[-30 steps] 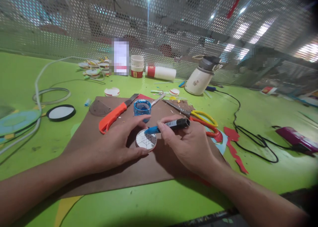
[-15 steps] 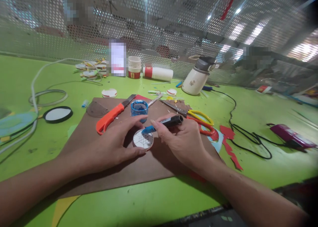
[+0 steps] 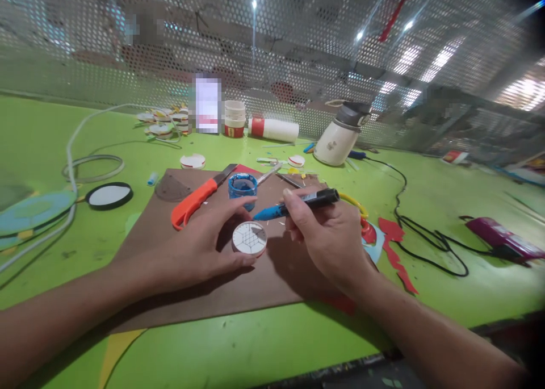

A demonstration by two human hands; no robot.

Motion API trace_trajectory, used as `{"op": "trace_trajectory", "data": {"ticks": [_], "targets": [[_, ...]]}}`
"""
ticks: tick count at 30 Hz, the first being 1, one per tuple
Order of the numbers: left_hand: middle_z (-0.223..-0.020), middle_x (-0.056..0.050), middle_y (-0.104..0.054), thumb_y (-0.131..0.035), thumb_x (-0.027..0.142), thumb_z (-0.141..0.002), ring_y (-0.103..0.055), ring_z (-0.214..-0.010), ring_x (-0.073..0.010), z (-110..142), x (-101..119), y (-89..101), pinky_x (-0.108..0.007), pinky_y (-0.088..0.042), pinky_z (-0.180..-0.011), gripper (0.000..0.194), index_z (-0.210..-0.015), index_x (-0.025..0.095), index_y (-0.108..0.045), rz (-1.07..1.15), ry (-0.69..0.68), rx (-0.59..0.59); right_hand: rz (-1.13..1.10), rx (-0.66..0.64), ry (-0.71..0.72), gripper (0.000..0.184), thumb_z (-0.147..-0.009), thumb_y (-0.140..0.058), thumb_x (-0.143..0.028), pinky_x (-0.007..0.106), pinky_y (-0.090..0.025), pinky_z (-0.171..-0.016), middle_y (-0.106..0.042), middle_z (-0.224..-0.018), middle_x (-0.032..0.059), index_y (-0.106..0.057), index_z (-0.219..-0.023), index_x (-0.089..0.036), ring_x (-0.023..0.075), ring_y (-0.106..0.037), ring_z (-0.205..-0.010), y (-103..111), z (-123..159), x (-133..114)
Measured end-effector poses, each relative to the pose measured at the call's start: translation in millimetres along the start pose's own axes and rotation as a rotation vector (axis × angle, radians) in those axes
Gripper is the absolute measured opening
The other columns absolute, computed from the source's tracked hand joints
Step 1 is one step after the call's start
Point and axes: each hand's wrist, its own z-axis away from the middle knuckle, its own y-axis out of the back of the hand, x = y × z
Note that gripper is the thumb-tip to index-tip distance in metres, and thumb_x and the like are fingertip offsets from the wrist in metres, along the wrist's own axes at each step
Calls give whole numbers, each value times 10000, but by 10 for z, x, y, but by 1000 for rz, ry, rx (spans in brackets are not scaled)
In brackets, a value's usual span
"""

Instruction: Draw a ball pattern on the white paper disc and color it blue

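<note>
Between the thumb and fingers of my left hand (image 3: 204,235) is a small white disc (image 3: 249,239) with a dark line pattern on its top, resting on a brown board (image 3: 187,298). My right hand (image 3: 327,230) grips a black marker (image 3: 321,199) whose front end is smeared blue. The marker's tip hangs just above the disc's upper edge, apart from it. Behind the disc stands an open jar (image 3: 242,189) stained with blue. To its left lies an orange utility knife (image 3: 196,201). Scissors with yellow and orange handles (image 3: 355,203) are partly hidden behind my right hand.
A white bottle (image 3: 336,139), stacked paper cups (image 3: 234,119) and a lying stack of cups (image 3: 275,130) stand along the mesh screen. A black-rimmed round piece (image 3: 109,196) lies left. Red scraps (image 3: 394,247), a black cable (image 3: 438,241) and a purple device (image 3: 500,238) lie right.
My right hand has lifted the marker off the disc and moved it up and to the right. My left hand still holds the disc. The view has shifted slightly.
</note>
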Motion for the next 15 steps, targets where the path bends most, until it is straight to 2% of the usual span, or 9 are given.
{"op": "trace_trajectory", "data": {"ticks": [4,7,10,12,15], "targets": [[-1643,-155,-766,-944,594,-885,-718,-1540,-475,9,-30,57,-681,-563,-1331,989,-1768,348,-574,9,8,-62,-13,-21,-2,205,-1060,-811,-357,270,-469,-467,-659,-620,-46,-801,-888,-246,133,-562,-499,45,-19,-27],[-1716,-152,-729,-917,602,-923,-681,-1610,-467,3,-27,75,-657,-551,-1362,901,-1725,343,-599,15,6,-97,-36,-72,-43,179,-1052,-827,-355,274,-473,-468,-651,-598,-51,-836,-914,-242,136,-543,-488,73,-34,-50],[-1673,-149,-762,-893,608,-957,-727,-1553,-452,-7,-8,61,-631,-586,-1327,762,-1622,324,-656,44,14,-104,-78,-103,-89,240,-1026,-886,-387,280,-525,-513,-648,-593,-60,-798,-859,-238,127,-521,-485,89,-41,-56],[-1620,-155,-789,-899,599,-942,-753,-1499,-449,-13,4,48,-631,-593,-1304,754,-1596,310,-659,67,22,-97,-87,-118,-104,258,-1009,-910,-382,277,-538,-533,-640,-590,-66,-771,-848,-236,124,-527,-495,90,-42,-55],[-1586,-158,-788,-924,579,-887,-750,-1463,-448,-20,30,40,-621,-587,-1281,779,-1568,296,-671,68,32,-72,-73,-145,-124,219,-985,-892,-326,259,-495,-504,-632,-597,-65,-748,-849,-233,123,-547,-511,77,-39,-75]]}}
